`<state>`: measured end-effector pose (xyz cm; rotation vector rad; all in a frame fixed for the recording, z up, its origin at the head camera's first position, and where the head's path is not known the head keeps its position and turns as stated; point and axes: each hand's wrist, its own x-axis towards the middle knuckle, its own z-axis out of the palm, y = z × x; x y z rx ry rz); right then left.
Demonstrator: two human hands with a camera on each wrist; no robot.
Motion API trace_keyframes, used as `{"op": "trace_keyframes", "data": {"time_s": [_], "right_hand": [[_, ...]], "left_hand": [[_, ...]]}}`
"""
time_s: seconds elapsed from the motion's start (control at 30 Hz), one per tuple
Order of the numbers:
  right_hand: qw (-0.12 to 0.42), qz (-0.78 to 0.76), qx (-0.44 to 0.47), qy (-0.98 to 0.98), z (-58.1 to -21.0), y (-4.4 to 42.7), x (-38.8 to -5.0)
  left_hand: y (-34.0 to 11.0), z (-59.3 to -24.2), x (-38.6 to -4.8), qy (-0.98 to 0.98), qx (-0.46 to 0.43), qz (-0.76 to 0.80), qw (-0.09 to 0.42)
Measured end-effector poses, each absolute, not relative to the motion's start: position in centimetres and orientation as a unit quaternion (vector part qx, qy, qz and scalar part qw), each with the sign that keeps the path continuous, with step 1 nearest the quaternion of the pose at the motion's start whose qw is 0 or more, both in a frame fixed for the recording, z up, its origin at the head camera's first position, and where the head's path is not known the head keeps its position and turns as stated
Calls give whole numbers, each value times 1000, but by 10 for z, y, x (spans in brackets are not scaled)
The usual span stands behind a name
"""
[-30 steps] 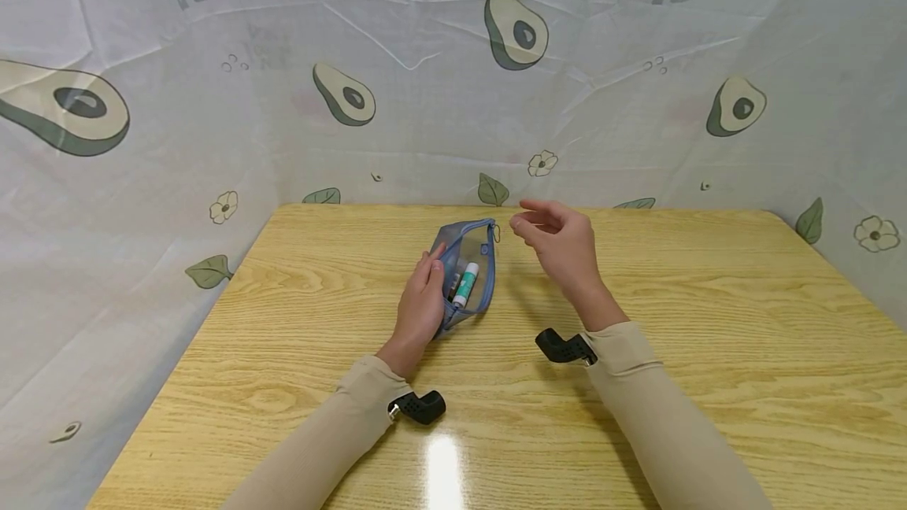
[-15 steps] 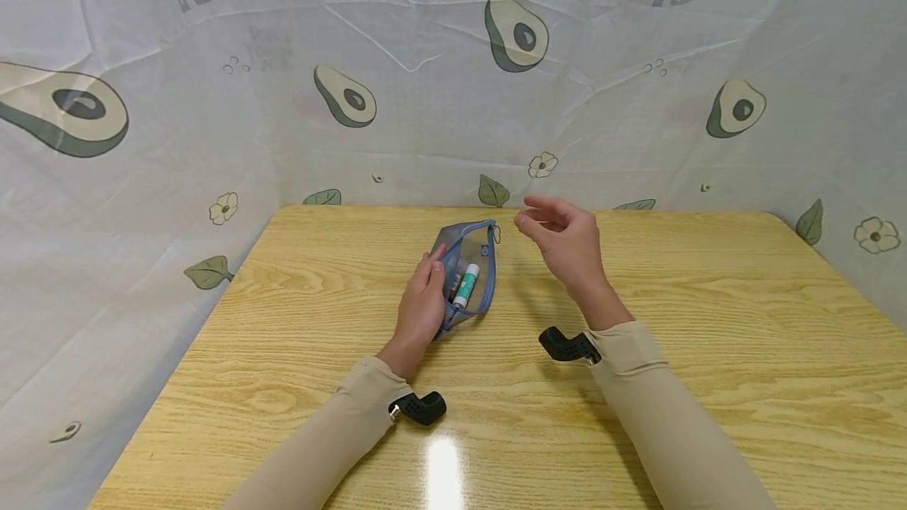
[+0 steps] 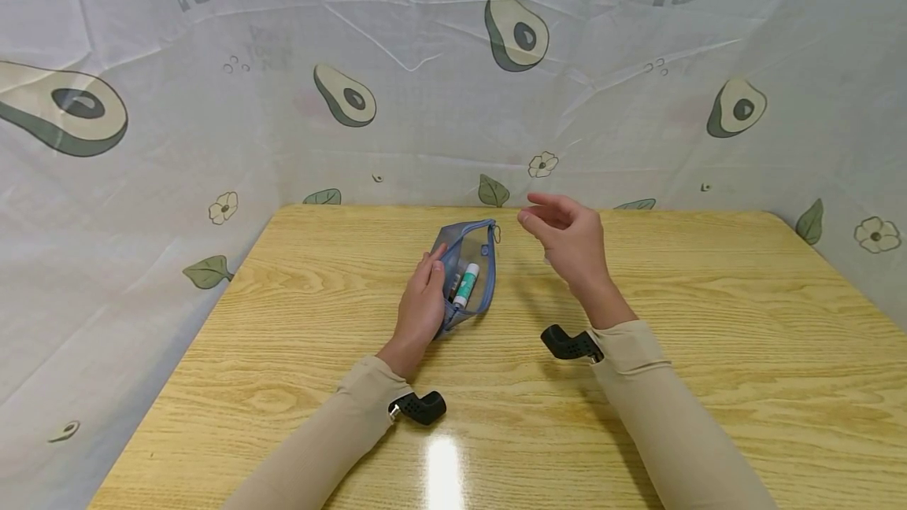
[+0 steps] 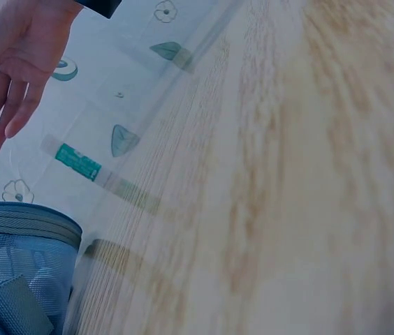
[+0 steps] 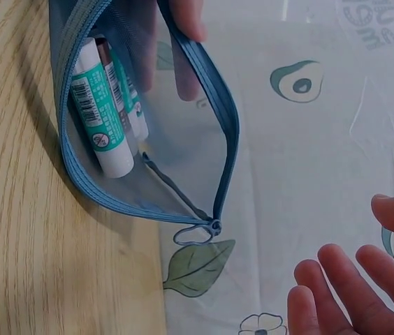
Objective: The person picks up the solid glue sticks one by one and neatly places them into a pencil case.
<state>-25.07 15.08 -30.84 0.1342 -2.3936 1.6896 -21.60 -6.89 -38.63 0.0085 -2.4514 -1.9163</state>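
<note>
My left hand (image 3: 420, 307) grips the near left side of a blue mesh zipper pouch (image 3: 490, 290), which gapes open. Inside it lie a white and teal glue stick (image 5: 103, 115), a dark brown-labelled stick (image 5: 118, 91) and another teal-labelled one behind. To the right, my right hand (image 3: 572, 246) is in the air with loosely bent fingers and nothing between them. A further glue stick (image 4: 78, 162) stands upright on the table by the right hand in the left wrist view. Most of it is hidden behind that hand in the head view.
The wooden table (image 3: 305, 297) reaches back to a white cloth (image 3: 425, 46) printed with avocados, leaves and flowers. Black camera mounts (image 3: 567, 343) stick out from both wrists. The pouch's zipper pull (image 5: 195, 234) hangs at its far end.
My right hand has drifted slightly right and away from the pouch. A small white bit now shows beside its palm. The left hand and the pouch have kept still.
</note>
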Motion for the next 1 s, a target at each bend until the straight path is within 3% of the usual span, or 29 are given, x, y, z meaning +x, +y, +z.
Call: {"op": "trace_keyframes", "data": {"time_s": [1.0], "right_hand": [[167, 578, 29, -798, -307, 164, -254]], "left_hand": [[-69, -387, -216, -789, 6, -614, 14]]}}
